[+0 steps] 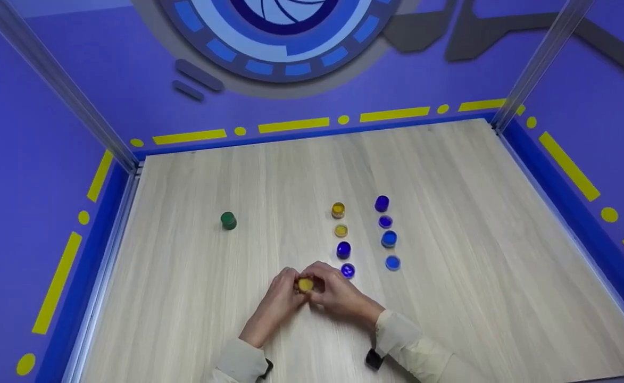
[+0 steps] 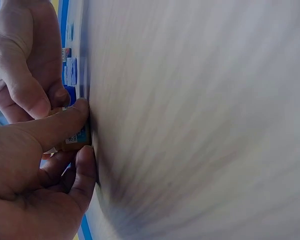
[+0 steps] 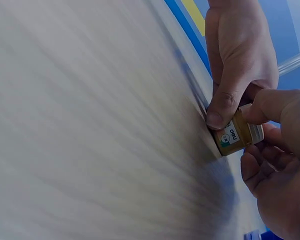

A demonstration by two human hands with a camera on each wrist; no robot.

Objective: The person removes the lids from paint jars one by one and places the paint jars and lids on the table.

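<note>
A small paint jar with yellow-brown paint (image 1: 305, 285) stands on the table between both hands. My left hand (image 1: 277, 299) grips the jar's body, thumb against the printed label (image 3: 229, 135) in the right wrist view. Around the jar's pale lid (image 3: 257, 132) curl the thumb and fingers of my right hand (image 1: 339, 293). In the left wrist view, the fingers of both hands cover much of the jar. Just beyond the right fingers lie a violet-blue lid (image 1: 347, 271) and an uncapped violet-blue jar (image 1: 343, 250).
Farther back are a yellow jar (image 1: 338, 209) and its lid (image 1: 341, 231). To their right runs a column: a purple jar (image 1: 382, 203), purple lid (image 1: 385, 222), blue jar (image 1: 389, 239) and blue lid (image 1: 392, 263). A green jar (image 1: 229, 221) stands alone at left. Blue-purple walls enclose the table.
</note>
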